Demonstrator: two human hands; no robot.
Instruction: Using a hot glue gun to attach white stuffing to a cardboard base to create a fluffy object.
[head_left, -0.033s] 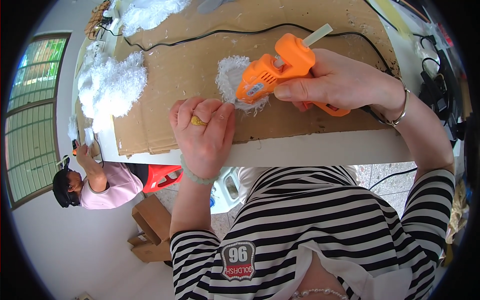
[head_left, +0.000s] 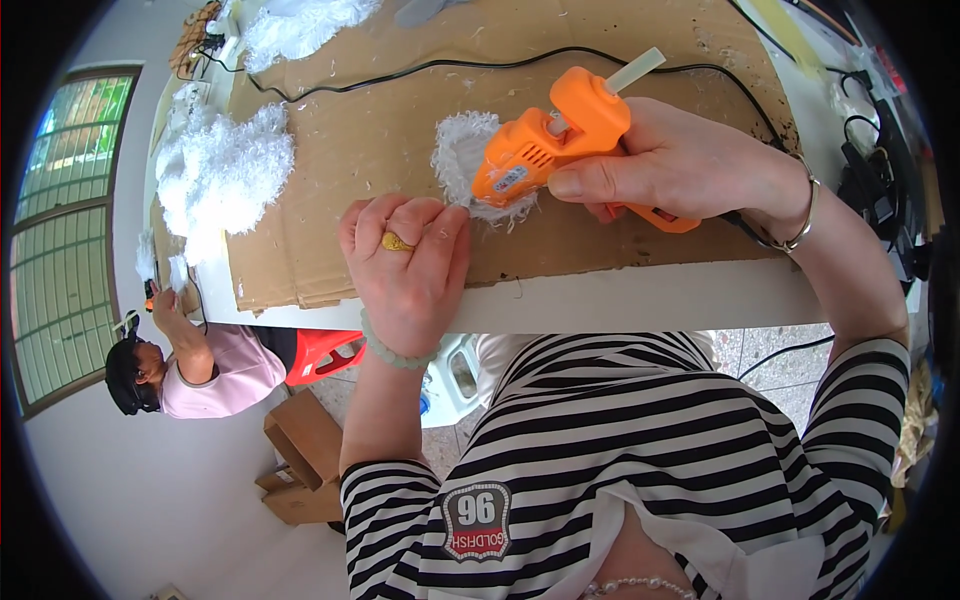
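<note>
My right hand [head_left: 660, 165] is wrapped round the handle of an orange hot glue gun [head_left: 545, 140], thumb along its side. A pale glue stick [head_left: 635, 72] juts from its back end. The gun's front end points down over a small white shaggy piece [head_left: 465, 140], covering part of it; its tip is hidden. At the near edge of that piece, my left hand [head_left: 410, 260] rests on the cardboard with its fingers curled in. Whatever those fingers may hold is hidden beneath them.
Brown cardboard [head_left: 370, 150] covers the white table [head_left: 620, 300]. White shaggy bundles [head_left: 225, 165] lie at the left, with more white fluff [head_left: 305, 30] at the far left. A black cord [head_left: 440, 63] crosses the cardboard. To the left, a person [head_left: 220, 375] in pink works at the table.
</note>
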